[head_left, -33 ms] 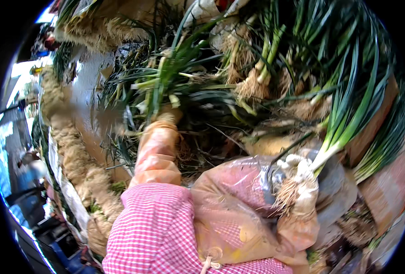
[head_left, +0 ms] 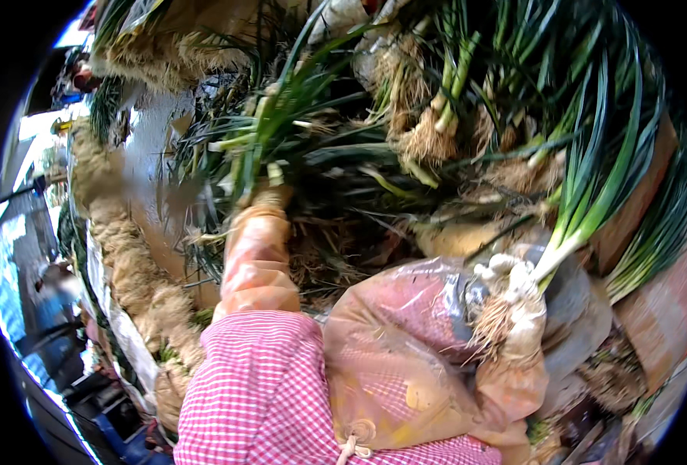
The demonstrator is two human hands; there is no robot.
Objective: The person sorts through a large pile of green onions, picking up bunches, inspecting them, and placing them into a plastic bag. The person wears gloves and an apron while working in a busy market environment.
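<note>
Shifted slightly left, the left hand (head_left: 266, 195), grip unclear, meets leaves (head_left: 281, 116) beside shiny ground (head_left: 157, 136); the right hand (head_left: 525, 298) clasps scallions (head_left: 558, 252).

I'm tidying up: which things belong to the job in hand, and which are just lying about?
Job in hand, seemingly:
white-stemmed green onions, in the white-gloved right hand
long green stalks, at the left hand

Lying about:
green bunch with tan roots, upper middle
long shaggy tan row, left side

No readable lettering or labels.
</note>
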